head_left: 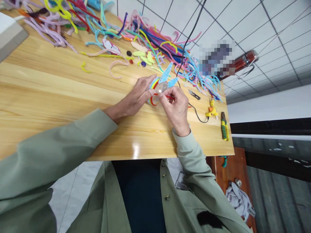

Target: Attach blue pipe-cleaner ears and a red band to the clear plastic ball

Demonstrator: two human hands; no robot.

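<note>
We see both hands working together near the middle of the wooden table (pixel 60 87), close to its front edge. The left hand (pixel 136 97) lies with its fingers curved around the left side of a small round craft piece (pixel 159 89), which is wrapped with rainbow-coloured pipe cleaners and has light blue fuzzy parts sticking up from its top. The right hand (pixel 176 108) pinches a red pipe cleaner (pixel 170 96) between thumb and fingers, and this red piece touches the craft piece on its right side. So both hands are closed on something, not free. Behind the hands, a large heap of loose pipe cleaners (pixel 136 35) in many colours spreads along the far side of the table. Just right of the hands lies a small pair of snips (pixel 194 94). Further right, near the table corner, we find a yellow glue gun (pixel 212 110) with a black cable (pixel 198 117), and beside it a green and yellow tool (pixel 224 127). The person wears a grey-green jacket (pixel 48 161).
</note>
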